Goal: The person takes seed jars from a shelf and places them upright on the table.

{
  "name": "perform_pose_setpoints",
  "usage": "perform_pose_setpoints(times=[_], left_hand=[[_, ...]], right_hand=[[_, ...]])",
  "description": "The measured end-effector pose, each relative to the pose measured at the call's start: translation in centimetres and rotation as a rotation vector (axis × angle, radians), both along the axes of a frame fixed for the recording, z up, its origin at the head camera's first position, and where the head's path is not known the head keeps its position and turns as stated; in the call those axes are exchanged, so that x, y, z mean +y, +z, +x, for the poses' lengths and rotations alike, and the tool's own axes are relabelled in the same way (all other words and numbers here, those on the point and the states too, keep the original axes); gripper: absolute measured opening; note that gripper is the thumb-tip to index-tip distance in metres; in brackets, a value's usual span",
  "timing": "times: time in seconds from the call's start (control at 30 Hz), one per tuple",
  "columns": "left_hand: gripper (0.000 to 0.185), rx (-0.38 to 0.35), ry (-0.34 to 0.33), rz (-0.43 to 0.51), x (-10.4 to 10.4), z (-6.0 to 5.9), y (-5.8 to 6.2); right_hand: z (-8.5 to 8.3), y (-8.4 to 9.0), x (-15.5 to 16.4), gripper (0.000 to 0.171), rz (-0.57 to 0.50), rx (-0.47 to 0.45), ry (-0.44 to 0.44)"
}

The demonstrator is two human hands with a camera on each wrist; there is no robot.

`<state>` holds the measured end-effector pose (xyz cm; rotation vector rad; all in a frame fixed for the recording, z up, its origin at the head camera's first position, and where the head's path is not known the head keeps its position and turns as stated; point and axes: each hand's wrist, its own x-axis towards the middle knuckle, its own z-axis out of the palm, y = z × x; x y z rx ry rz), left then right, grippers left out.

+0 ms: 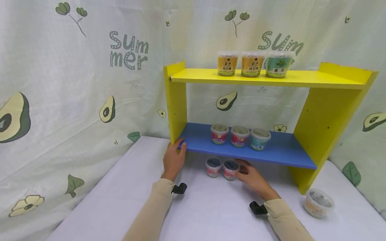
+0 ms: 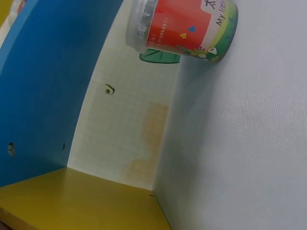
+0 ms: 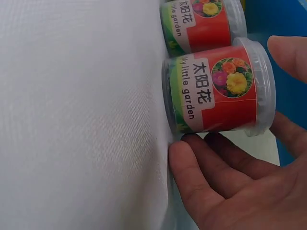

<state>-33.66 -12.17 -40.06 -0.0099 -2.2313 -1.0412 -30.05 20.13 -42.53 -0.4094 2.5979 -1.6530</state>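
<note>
Under the blue board (image 1: 205, 140) of a yellow and blue shelf stand two small lidded plastic cups with red "My little garden" labels. My right hand (image 1: 252, 178) holds the right-hand cup (image 3: 220, 91) loosely from its right side. In the right wrist view its fingers (image 3: 196, 172) curl against the cup's side, with one digit near the lid. The other cup (image 3: 199, 24) stands close beside it, to the left. My left hand (image 1: 174, 159) grips the shelf's front left corner, where the yellow side panel (image 1: 177, 110) meets the blue board. It is out of sight in the left wrist view.
On the blue board sit two red-labelled cups (image 1: 220, 134) and a blue-labelled cup (image 1: 259, 140). The yellow top board (image 1: 199, 74) bears two orange-labelled cups (image 1: 227, 65) and a green-labelled cup (image 1: 277, 67). Another cup (image 1: 318, 204) stands on the white table (image 1: 126, 187) beyond the right panel.
</note>
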Motion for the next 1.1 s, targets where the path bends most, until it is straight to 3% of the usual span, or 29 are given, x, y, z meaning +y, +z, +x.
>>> perform_pose_setpoints(times=[0.3,0.57,1.1], left_hand=[[0.038,-0.005,-0.029,0.011,-0.1,0.5,-0.2],[0.039,-0.031,-0.025,-0.008,-0.4,0.8,0.1],[0.039,0.018,-0.008,-0.020,-0.2,0.5,-0.5]], right_hand=[[0.5,-0.3,-0.2,0.082,-0.001,-0.024,0.012],[-0.2,0.1,-0.6,0.089,0.066,-0.091,-0.042],[0.2,0.8,-0.3,0.092,-0.010,-0.102,-0.012]])
